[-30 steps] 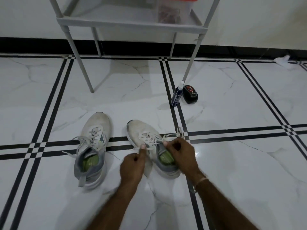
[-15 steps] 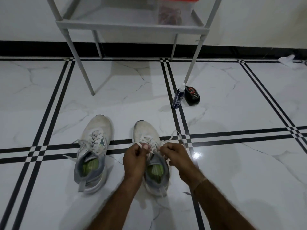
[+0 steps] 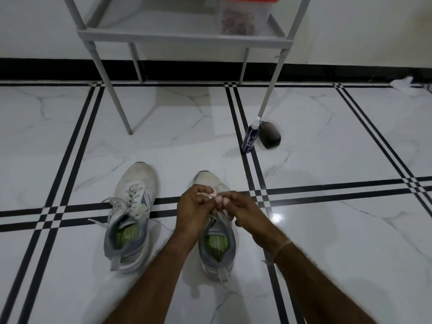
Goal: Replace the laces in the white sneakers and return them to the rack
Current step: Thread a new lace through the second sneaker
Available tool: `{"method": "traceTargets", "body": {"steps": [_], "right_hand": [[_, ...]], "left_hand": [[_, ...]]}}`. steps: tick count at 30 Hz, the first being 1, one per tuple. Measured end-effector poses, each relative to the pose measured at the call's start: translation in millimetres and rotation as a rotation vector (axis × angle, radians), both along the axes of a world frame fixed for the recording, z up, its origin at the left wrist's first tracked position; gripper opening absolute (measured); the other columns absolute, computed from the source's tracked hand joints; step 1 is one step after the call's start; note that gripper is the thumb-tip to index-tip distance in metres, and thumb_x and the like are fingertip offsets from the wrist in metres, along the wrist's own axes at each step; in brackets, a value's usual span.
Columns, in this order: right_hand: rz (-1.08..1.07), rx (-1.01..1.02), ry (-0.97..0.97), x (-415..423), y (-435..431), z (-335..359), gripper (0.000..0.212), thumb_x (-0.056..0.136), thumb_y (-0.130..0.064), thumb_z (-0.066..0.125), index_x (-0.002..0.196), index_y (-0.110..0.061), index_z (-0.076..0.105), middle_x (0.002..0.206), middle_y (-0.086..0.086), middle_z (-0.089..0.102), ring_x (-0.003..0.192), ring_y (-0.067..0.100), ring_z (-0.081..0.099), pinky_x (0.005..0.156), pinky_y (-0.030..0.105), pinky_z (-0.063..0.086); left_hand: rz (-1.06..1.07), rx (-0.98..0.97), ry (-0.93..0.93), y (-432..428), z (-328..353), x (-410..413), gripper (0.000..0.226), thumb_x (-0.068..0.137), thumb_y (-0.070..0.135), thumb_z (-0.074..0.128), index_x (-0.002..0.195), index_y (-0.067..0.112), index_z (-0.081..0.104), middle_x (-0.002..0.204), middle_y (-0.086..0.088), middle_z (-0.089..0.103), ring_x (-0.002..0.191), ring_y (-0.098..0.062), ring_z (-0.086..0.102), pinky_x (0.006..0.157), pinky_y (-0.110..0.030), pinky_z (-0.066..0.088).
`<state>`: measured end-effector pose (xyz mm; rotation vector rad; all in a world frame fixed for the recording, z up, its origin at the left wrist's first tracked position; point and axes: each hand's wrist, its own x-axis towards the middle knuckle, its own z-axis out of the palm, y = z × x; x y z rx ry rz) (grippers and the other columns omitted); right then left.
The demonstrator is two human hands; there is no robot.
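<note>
Two white sneakers with grey heels and green insoles stand on the tiled floor, toes pointing away from me. The left sneaker [image 3: 132, 213] lies apart, its laces loose and trailing to the left. Over the lacing of the right sneaker [image 3: 216, 244] my left hand [image 3: 194, 211] and my right hand [image 3: 243, 212] meet, fingers curled. Both pinch the shoe's white lace [image 3: 216, 198] near the upper eyelets, and the hands hide most of it. The grey rack [image 3: 182, 37] stands beyond the shoes against the wall.
A clear tub with a red lid [image 3: 244, 16] sits on the rack's low shelf. By the rack's right front leg stand a dark blue spray bottle [image 3: 251, 136] and a small black object [image 3: 270, 137]. A white cloth [image 3: 408, 86] lies at the far right wall.
The right sneaker turned from slanting left to pointing straight away. My hands came together from either side of its tongue and now meet over the laces.
</note>
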<state>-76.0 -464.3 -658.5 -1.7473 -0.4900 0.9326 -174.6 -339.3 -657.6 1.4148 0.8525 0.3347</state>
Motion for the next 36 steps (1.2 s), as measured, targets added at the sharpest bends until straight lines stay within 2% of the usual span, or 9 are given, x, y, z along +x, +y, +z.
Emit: {"method": "traceTargets", "body": {"steps": [4, 7, 11, 13, 19, 22, 26, 34, 36], "right_hand": [[0.004, 0.024, -0.073, -12.4, -9.2, -11.1, 0.026, 0.089, -0.008, 0.075, 0.111, -0.018, 0.065, 0.089, 0.009, 0.075, 0.085, 0.014, 0.07, 0.077, 0.027, 0.057], [-0.098, 0.018, -0.211, -6.4, -8.9, -14.6, 0.022, 0.089, -0.014, 0.075, 0.101, -0.022, 0.058, 0.083, 0.004, 0.069, 0.08, 0.014, 0.065, 0.081, 0.046, 0.058], [0.018, 0.027, -0.162, -18.7, -3.6, -13.4, 0.018, 0.086, -0.025, 0.082, 0.095, -0.015, 0.07, 0.086, 0.0, 0.073, 0.08, 0.007, 0.067, 0.073, 0.025, 0.056], [0.053, 0.038, -0.187, -30.7, -0.4, -15.9, 0.011, 0.086, -0.019, 0.082, 0.088, -0.009, 0.077, 0.082, 0.0, 0.076, 0.078, 0.008, 0.07, 0.072, 0.017, 0.052], [-0.044, -0.01, -0.185, -26.9, -2.8, -22.3, 0.017, 0.089, -0.018, 0.078, 0.079, -0.005, 0.074, 0.072, 0.01, 0.073, 0.067, 0.016, 0.068, 0.066, 0.034, 0.057], [-0.106, 0.002, -0.193, -28.5, -4.6, -23.3, 0.009, 0.091, -0.012, 0.074, 0.083, -0.009, 0.072, 0.074, 0.008, 0.073, 0.067, 0.016, 0.069, 0.062, 0.03, 0.056], [-0.183, 0.078, -0.174, -38.4, -6.5, -11.1, 0.016, 0.088, -0.022, 0.08, 0.089, -0.01, 0.068, 0.085, 0.004, 0.073, 0.076, 0.017, 0.071, 0.064, 0.024, 0.056], [0.062, -0.013, -0.807, -29.2, -3.6, -20.0, 0.012, 0.092, -0.031, 0.065, 0.084, -0.023, 0.071, 0.087, -0.012, 0.068, 0.084, 0.007, 0.062, 0.074, 0.032, 0.053], [0.03, 0.0, -0.724, -25.1, -2.0, -10.4, 0.016, 0.09, -0.033, 0.065, 0.075, -0.027, 0.069, 0.083, -0.011, 0.07, 0.084, 0.009, 0.064, 0.077, 0.03, 0.053]], "left_hand": [[-0.163, 0.473, 0.18, 4.1, -12.9, -4.3, 0.02, 0.082, 0.024, 0.08, 0.069, 0.022, 0.065, 0.061, 0.005, 0.067, 0.058, -0.011, 0.065, 0.059, -0.028, 0.051], [-0.318, 0.409, 0.224, 15.0, -7.0, -7.0, 0.02, 0.086, 0.022, 0.078, 0.069, 0.015, 0.07, 0.062, 0.0, 0.071, 0.056, -0.012, 0.067, 0.057, -0.027, 0.051], [-0.059, 0.01, 0.08, 13.8, -4.9, -8.4, 0.018, 0.082, 0.013, 0.082, 0.081, 0.006, 0.065, 0.069, -0.013, 0.074, 0.056, -0.021, 0.067, 0.052, -0.026, 0.049], [-0.071, 0.175, 0.089, 11.3, -10.4, -7.8, 0.02, 0.08, 0.021, 0.083, 0.075, 0.014, 0.066, 0.066, -0.005, 0.073, 0.06, -0.022, 0.07, 0.059, -0.032, 0.054], [-0.442, 0.655, 0.214, 24.2, -10.2, -15.1, 0.031, 0.086, 0.033, 0.071, 0.059, 0.021, 0.063, 0.053, 0.006, 0.062, 0.053, -0.005, 0.058, 0.054, -0.021, 0.038], [-0.616, 0.285, 0.143, 38.0, -11.1, -20.9, 0.036, 0.095, 0.036, 0.065, 0.065, 0.014, 0.068, 0.059, 0.0, 0.059, 0.057, -0.01, 0.051, 0.056, -0.024, 0.038], [-0.442, -0.197, 0.208, 32.7, -9.7, -22.7, 0.038, 0.098, 0.035, 0.062, 0.095, -0.001, 0.075, 0.069, -0.007, 0.062, 0.058, -0.008, 0.049, 0.058, -0.022, 0.042], [-0.279, -0.103, 0.204, 26.9, -13.2, -20.0, 0.033, 0.096, 0.031, 0.067, 0.074, 0.009, 0.077, 0.064, -0.005, 0.069, 0.056, -0.009, 0.055, 0.053, -0.021, 0.043], [-0.235, -0.084, 0.185, 23.3, -14.8, -21.0, 0.032, 0.096, 0.028, 0.067, 0.073, 0.008, 0.077, 0.061, -0.003, 0.068, 0.053, -0.007, 0.055, 0.053, -0.019, 0.044]]}}
